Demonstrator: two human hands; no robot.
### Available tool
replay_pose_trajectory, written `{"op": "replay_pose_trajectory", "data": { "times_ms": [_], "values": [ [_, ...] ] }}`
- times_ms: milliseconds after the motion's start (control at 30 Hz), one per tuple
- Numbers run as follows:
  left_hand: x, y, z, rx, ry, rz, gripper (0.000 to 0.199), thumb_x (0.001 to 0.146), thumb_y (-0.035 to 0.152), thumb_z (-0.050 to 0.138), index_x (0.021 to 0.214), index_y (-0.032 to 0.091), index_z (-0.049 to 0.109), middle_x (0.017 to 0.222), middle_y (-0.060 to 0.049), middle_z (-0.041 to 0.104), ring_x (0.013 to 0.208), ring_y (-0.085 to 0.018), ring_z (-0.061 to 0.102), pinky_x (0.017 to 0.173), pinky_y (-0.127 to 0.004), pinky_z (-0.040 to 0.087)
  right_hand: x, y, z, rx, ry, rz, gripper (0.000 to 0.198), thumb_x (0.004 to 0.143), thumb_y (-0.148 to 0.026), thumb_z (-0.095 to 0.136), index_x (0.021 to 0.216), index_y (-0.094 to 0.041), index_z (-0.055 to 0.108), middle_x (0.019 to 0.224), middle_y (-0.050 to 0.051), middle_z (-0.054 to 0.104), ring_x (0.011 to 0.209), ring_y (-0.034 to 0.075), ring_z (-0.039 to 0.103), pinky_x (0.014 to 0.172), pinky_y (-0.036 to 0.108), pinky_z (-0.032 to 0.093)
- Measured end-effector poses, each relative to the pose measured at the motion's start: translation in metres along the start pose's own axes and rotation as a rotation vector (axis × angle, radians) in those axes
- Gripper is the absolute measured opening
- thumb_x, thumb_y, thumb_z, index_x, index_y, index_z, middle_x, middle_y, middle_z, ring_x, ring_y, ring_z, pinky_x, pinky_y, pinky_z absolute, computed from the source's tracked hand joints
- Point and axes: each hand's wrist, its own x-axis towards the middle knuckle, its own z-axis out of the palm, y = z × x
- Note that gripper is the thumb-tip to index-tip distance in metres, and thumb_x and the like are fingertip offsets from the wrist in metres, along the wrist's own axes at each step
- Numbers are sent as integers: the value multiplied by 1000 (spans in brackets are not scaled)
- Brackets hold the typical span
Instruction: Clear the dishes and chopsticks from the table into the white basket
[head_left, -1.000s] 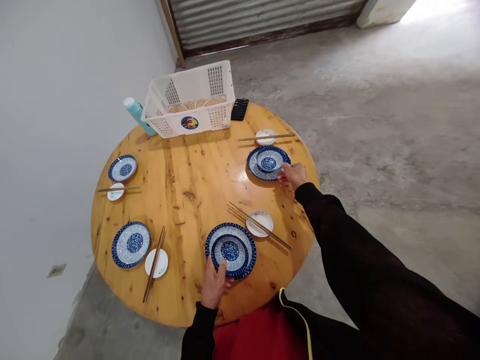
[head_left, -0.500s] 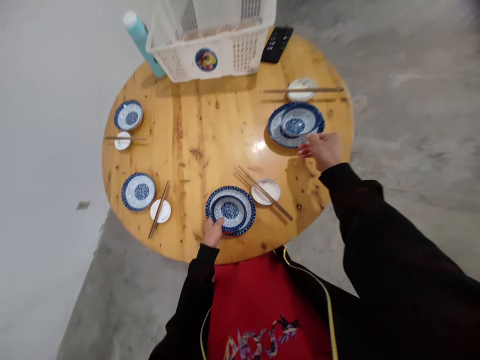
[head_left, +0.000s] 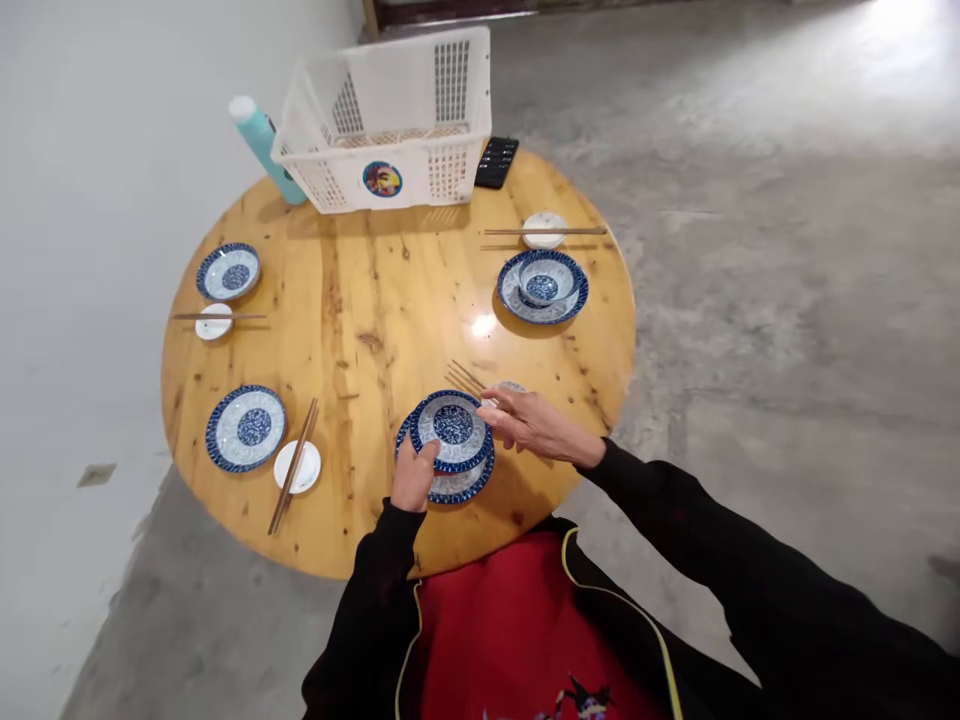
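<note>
A round wooden surface fills the left and middle of the frame, standing on a grey concrete floor beside a white wall at the left. At the upper middle, on the far edge, sits a white plastic basket, with a teal bottle just beside it on the left and a black remote-like device just beside it on the right. Four place settings ring the surface, each with a blue-patterned dish, a small white saucer and chopsticks; the right one has a blue bowl on a plate, with a white saucer and chopsticks behind it. At the left are a small blue plate and, lower down, a larger blue plate with a saucer and chopsticks next to it.

At the lower middle, the left hand grips the near rim of a blue bowl, which sits tilted, partly raised off the blue plate beneath it. The right hand lies open, fingers spread, just right of the bowl, covering the saucer and chopsticks there.

A second ago the right hand was at the far right setting, touching that plate's edge; it has since come across to the near setting. The near bowl then lay flat in its plate with the left hand's fingers on its rim.
</note>
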Motion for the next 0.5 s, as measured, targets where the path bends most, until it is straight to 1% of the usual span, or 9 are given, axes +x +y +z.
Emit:
{"op": "replay_pose_trajectory", "data": {
  "times_ms": [33, 100, 200, 267, 333, 433, 500],
  "values": [
    [6, 10, 2, -37, -9, 21, 43, 86, 25, 53, 125, 13, 65, 109, -9, 77, 107, -26, 70, 96, -42, 58, 1, -4, -3, -53, 12, -27, 51, 102, -49, 48, 131, -9, 57, 75, 6, 72, 60, 19, 69, 58, 26, 50],
    [21, 34, 8, -112, -27, 67, 41, 85, 23, 52, 122, 13, 67, 108, -9, 77, 107, -26, 70, 95, -42, 58, 5, -8, -17, -151, 56, -62, 45, 101, -47, 48, 125, -11, 58, 72, 5, 70, 63, 20, 69, 62, 27, 49],
    [46, 74, 26, -194, -46, 119, 40, 83, 21, 52, 119, 13, 68, 105, -9, 77, 105, -27, 70, 94, -42, 59, 19, -8, -51, -228, 152, -71, 27, 100, -37, 45, 108, -15, 59, 70, 5, 69, 62, 20, 68, 60, 26, 46],
    [65, 102, 44, -227, -69, 128, 39, 83, 21, 52, 119, 14, 67, 108, -10, 76, 102, -26, 70, 90, -42, 61, 31, -3, -80, -248, 231, -57, 21, 97, -27, 41, 104, -15, 58, 65, 3, 66, 58, 19, 66, 58, 25, 45],
    [85, 131, 66, -249, -98, 114, 39, 84, 22, 52, 120, 15, 64, 112, -10, 74, 98, -26, 71, 82, -41, 63, 45, 4, -114, -255, 289, -30, 22, 94, -21, 39, 104, -15, 57, 60, 2, 63, 55, 19, 64, 57, 25, 45],
    [118, 168, 104, -261, -129, 86, 34, 88, 26, 53, 119, 16, 62, 114, -11, 73, 89, -24, 71, 71, -38, 64, 66, 21, -168, -286, 331, -5, 23, 91, -18, 41, 105, -14, 58, 61, 2, 63, 54, 19, 62, 57, 26, 45],
    [140, 185, 130, -253, -124, 74, 30, 92, 30, 53, 118, 17, 60, 111, -11, 72, 84, -23, 72, 69, -37, 64, 79, 35, -200, -333, 358, -18, 21, 89, -16, 44, 102, -13, 60, 64, 4, 65, 58, 20, 63, 60, 26, 45]
  ]
}}
